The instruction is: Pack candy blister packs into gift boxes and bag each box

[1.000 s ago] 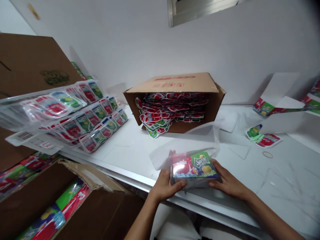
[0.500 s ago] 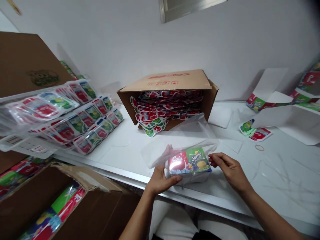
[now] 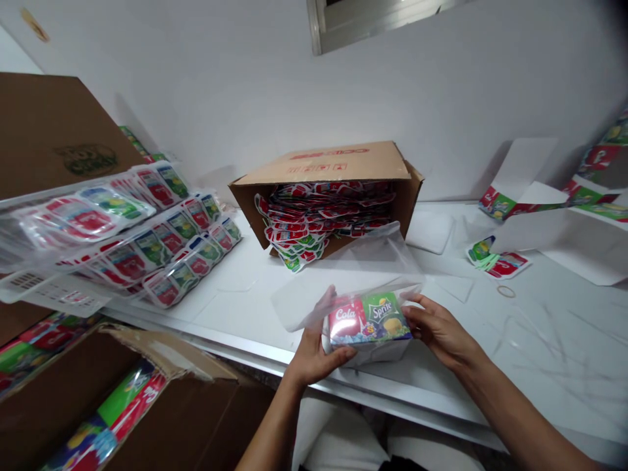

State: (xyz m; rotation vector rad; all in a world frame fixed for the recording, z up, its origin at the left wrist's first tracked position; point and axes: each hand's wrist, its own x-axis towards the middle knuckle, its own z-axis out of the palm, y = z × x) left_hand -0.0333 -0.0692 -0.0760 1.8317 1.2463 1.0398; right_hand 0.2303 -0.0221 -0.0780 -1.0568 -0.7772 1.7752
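Note:
A small printed box (image 3: 370, 320), red "Cola" on one half and green "Sprite" on the other, lies near the table's front edge, inside a clear plastic bag (image 3: 299, 307). My left hand (image 3: 316, 353) grips the box's left end through the film, thumb along the front and fingers behind. At the right end, my right hand (image 3: 434, 327) has its fingers closed on the bag's film, against the box's side. Loose film rises behind the box.
An open carton (image 3: 321, 163) full of red and green pouches stands at the back. Pouch bundles (image 3: 161, 242) lie at left, above a brown carton (image 3: 196, 392) of printed boxes. At right are unfolded white boxes (image 3: 520, 183), two pouches (image 3: 500, 261) and a rubber band (image 3: 505, 292).
My right hand has moved left and slightly up, closer against the box's right end. My left hand keeps its grip. The whole view has shifted slightly.

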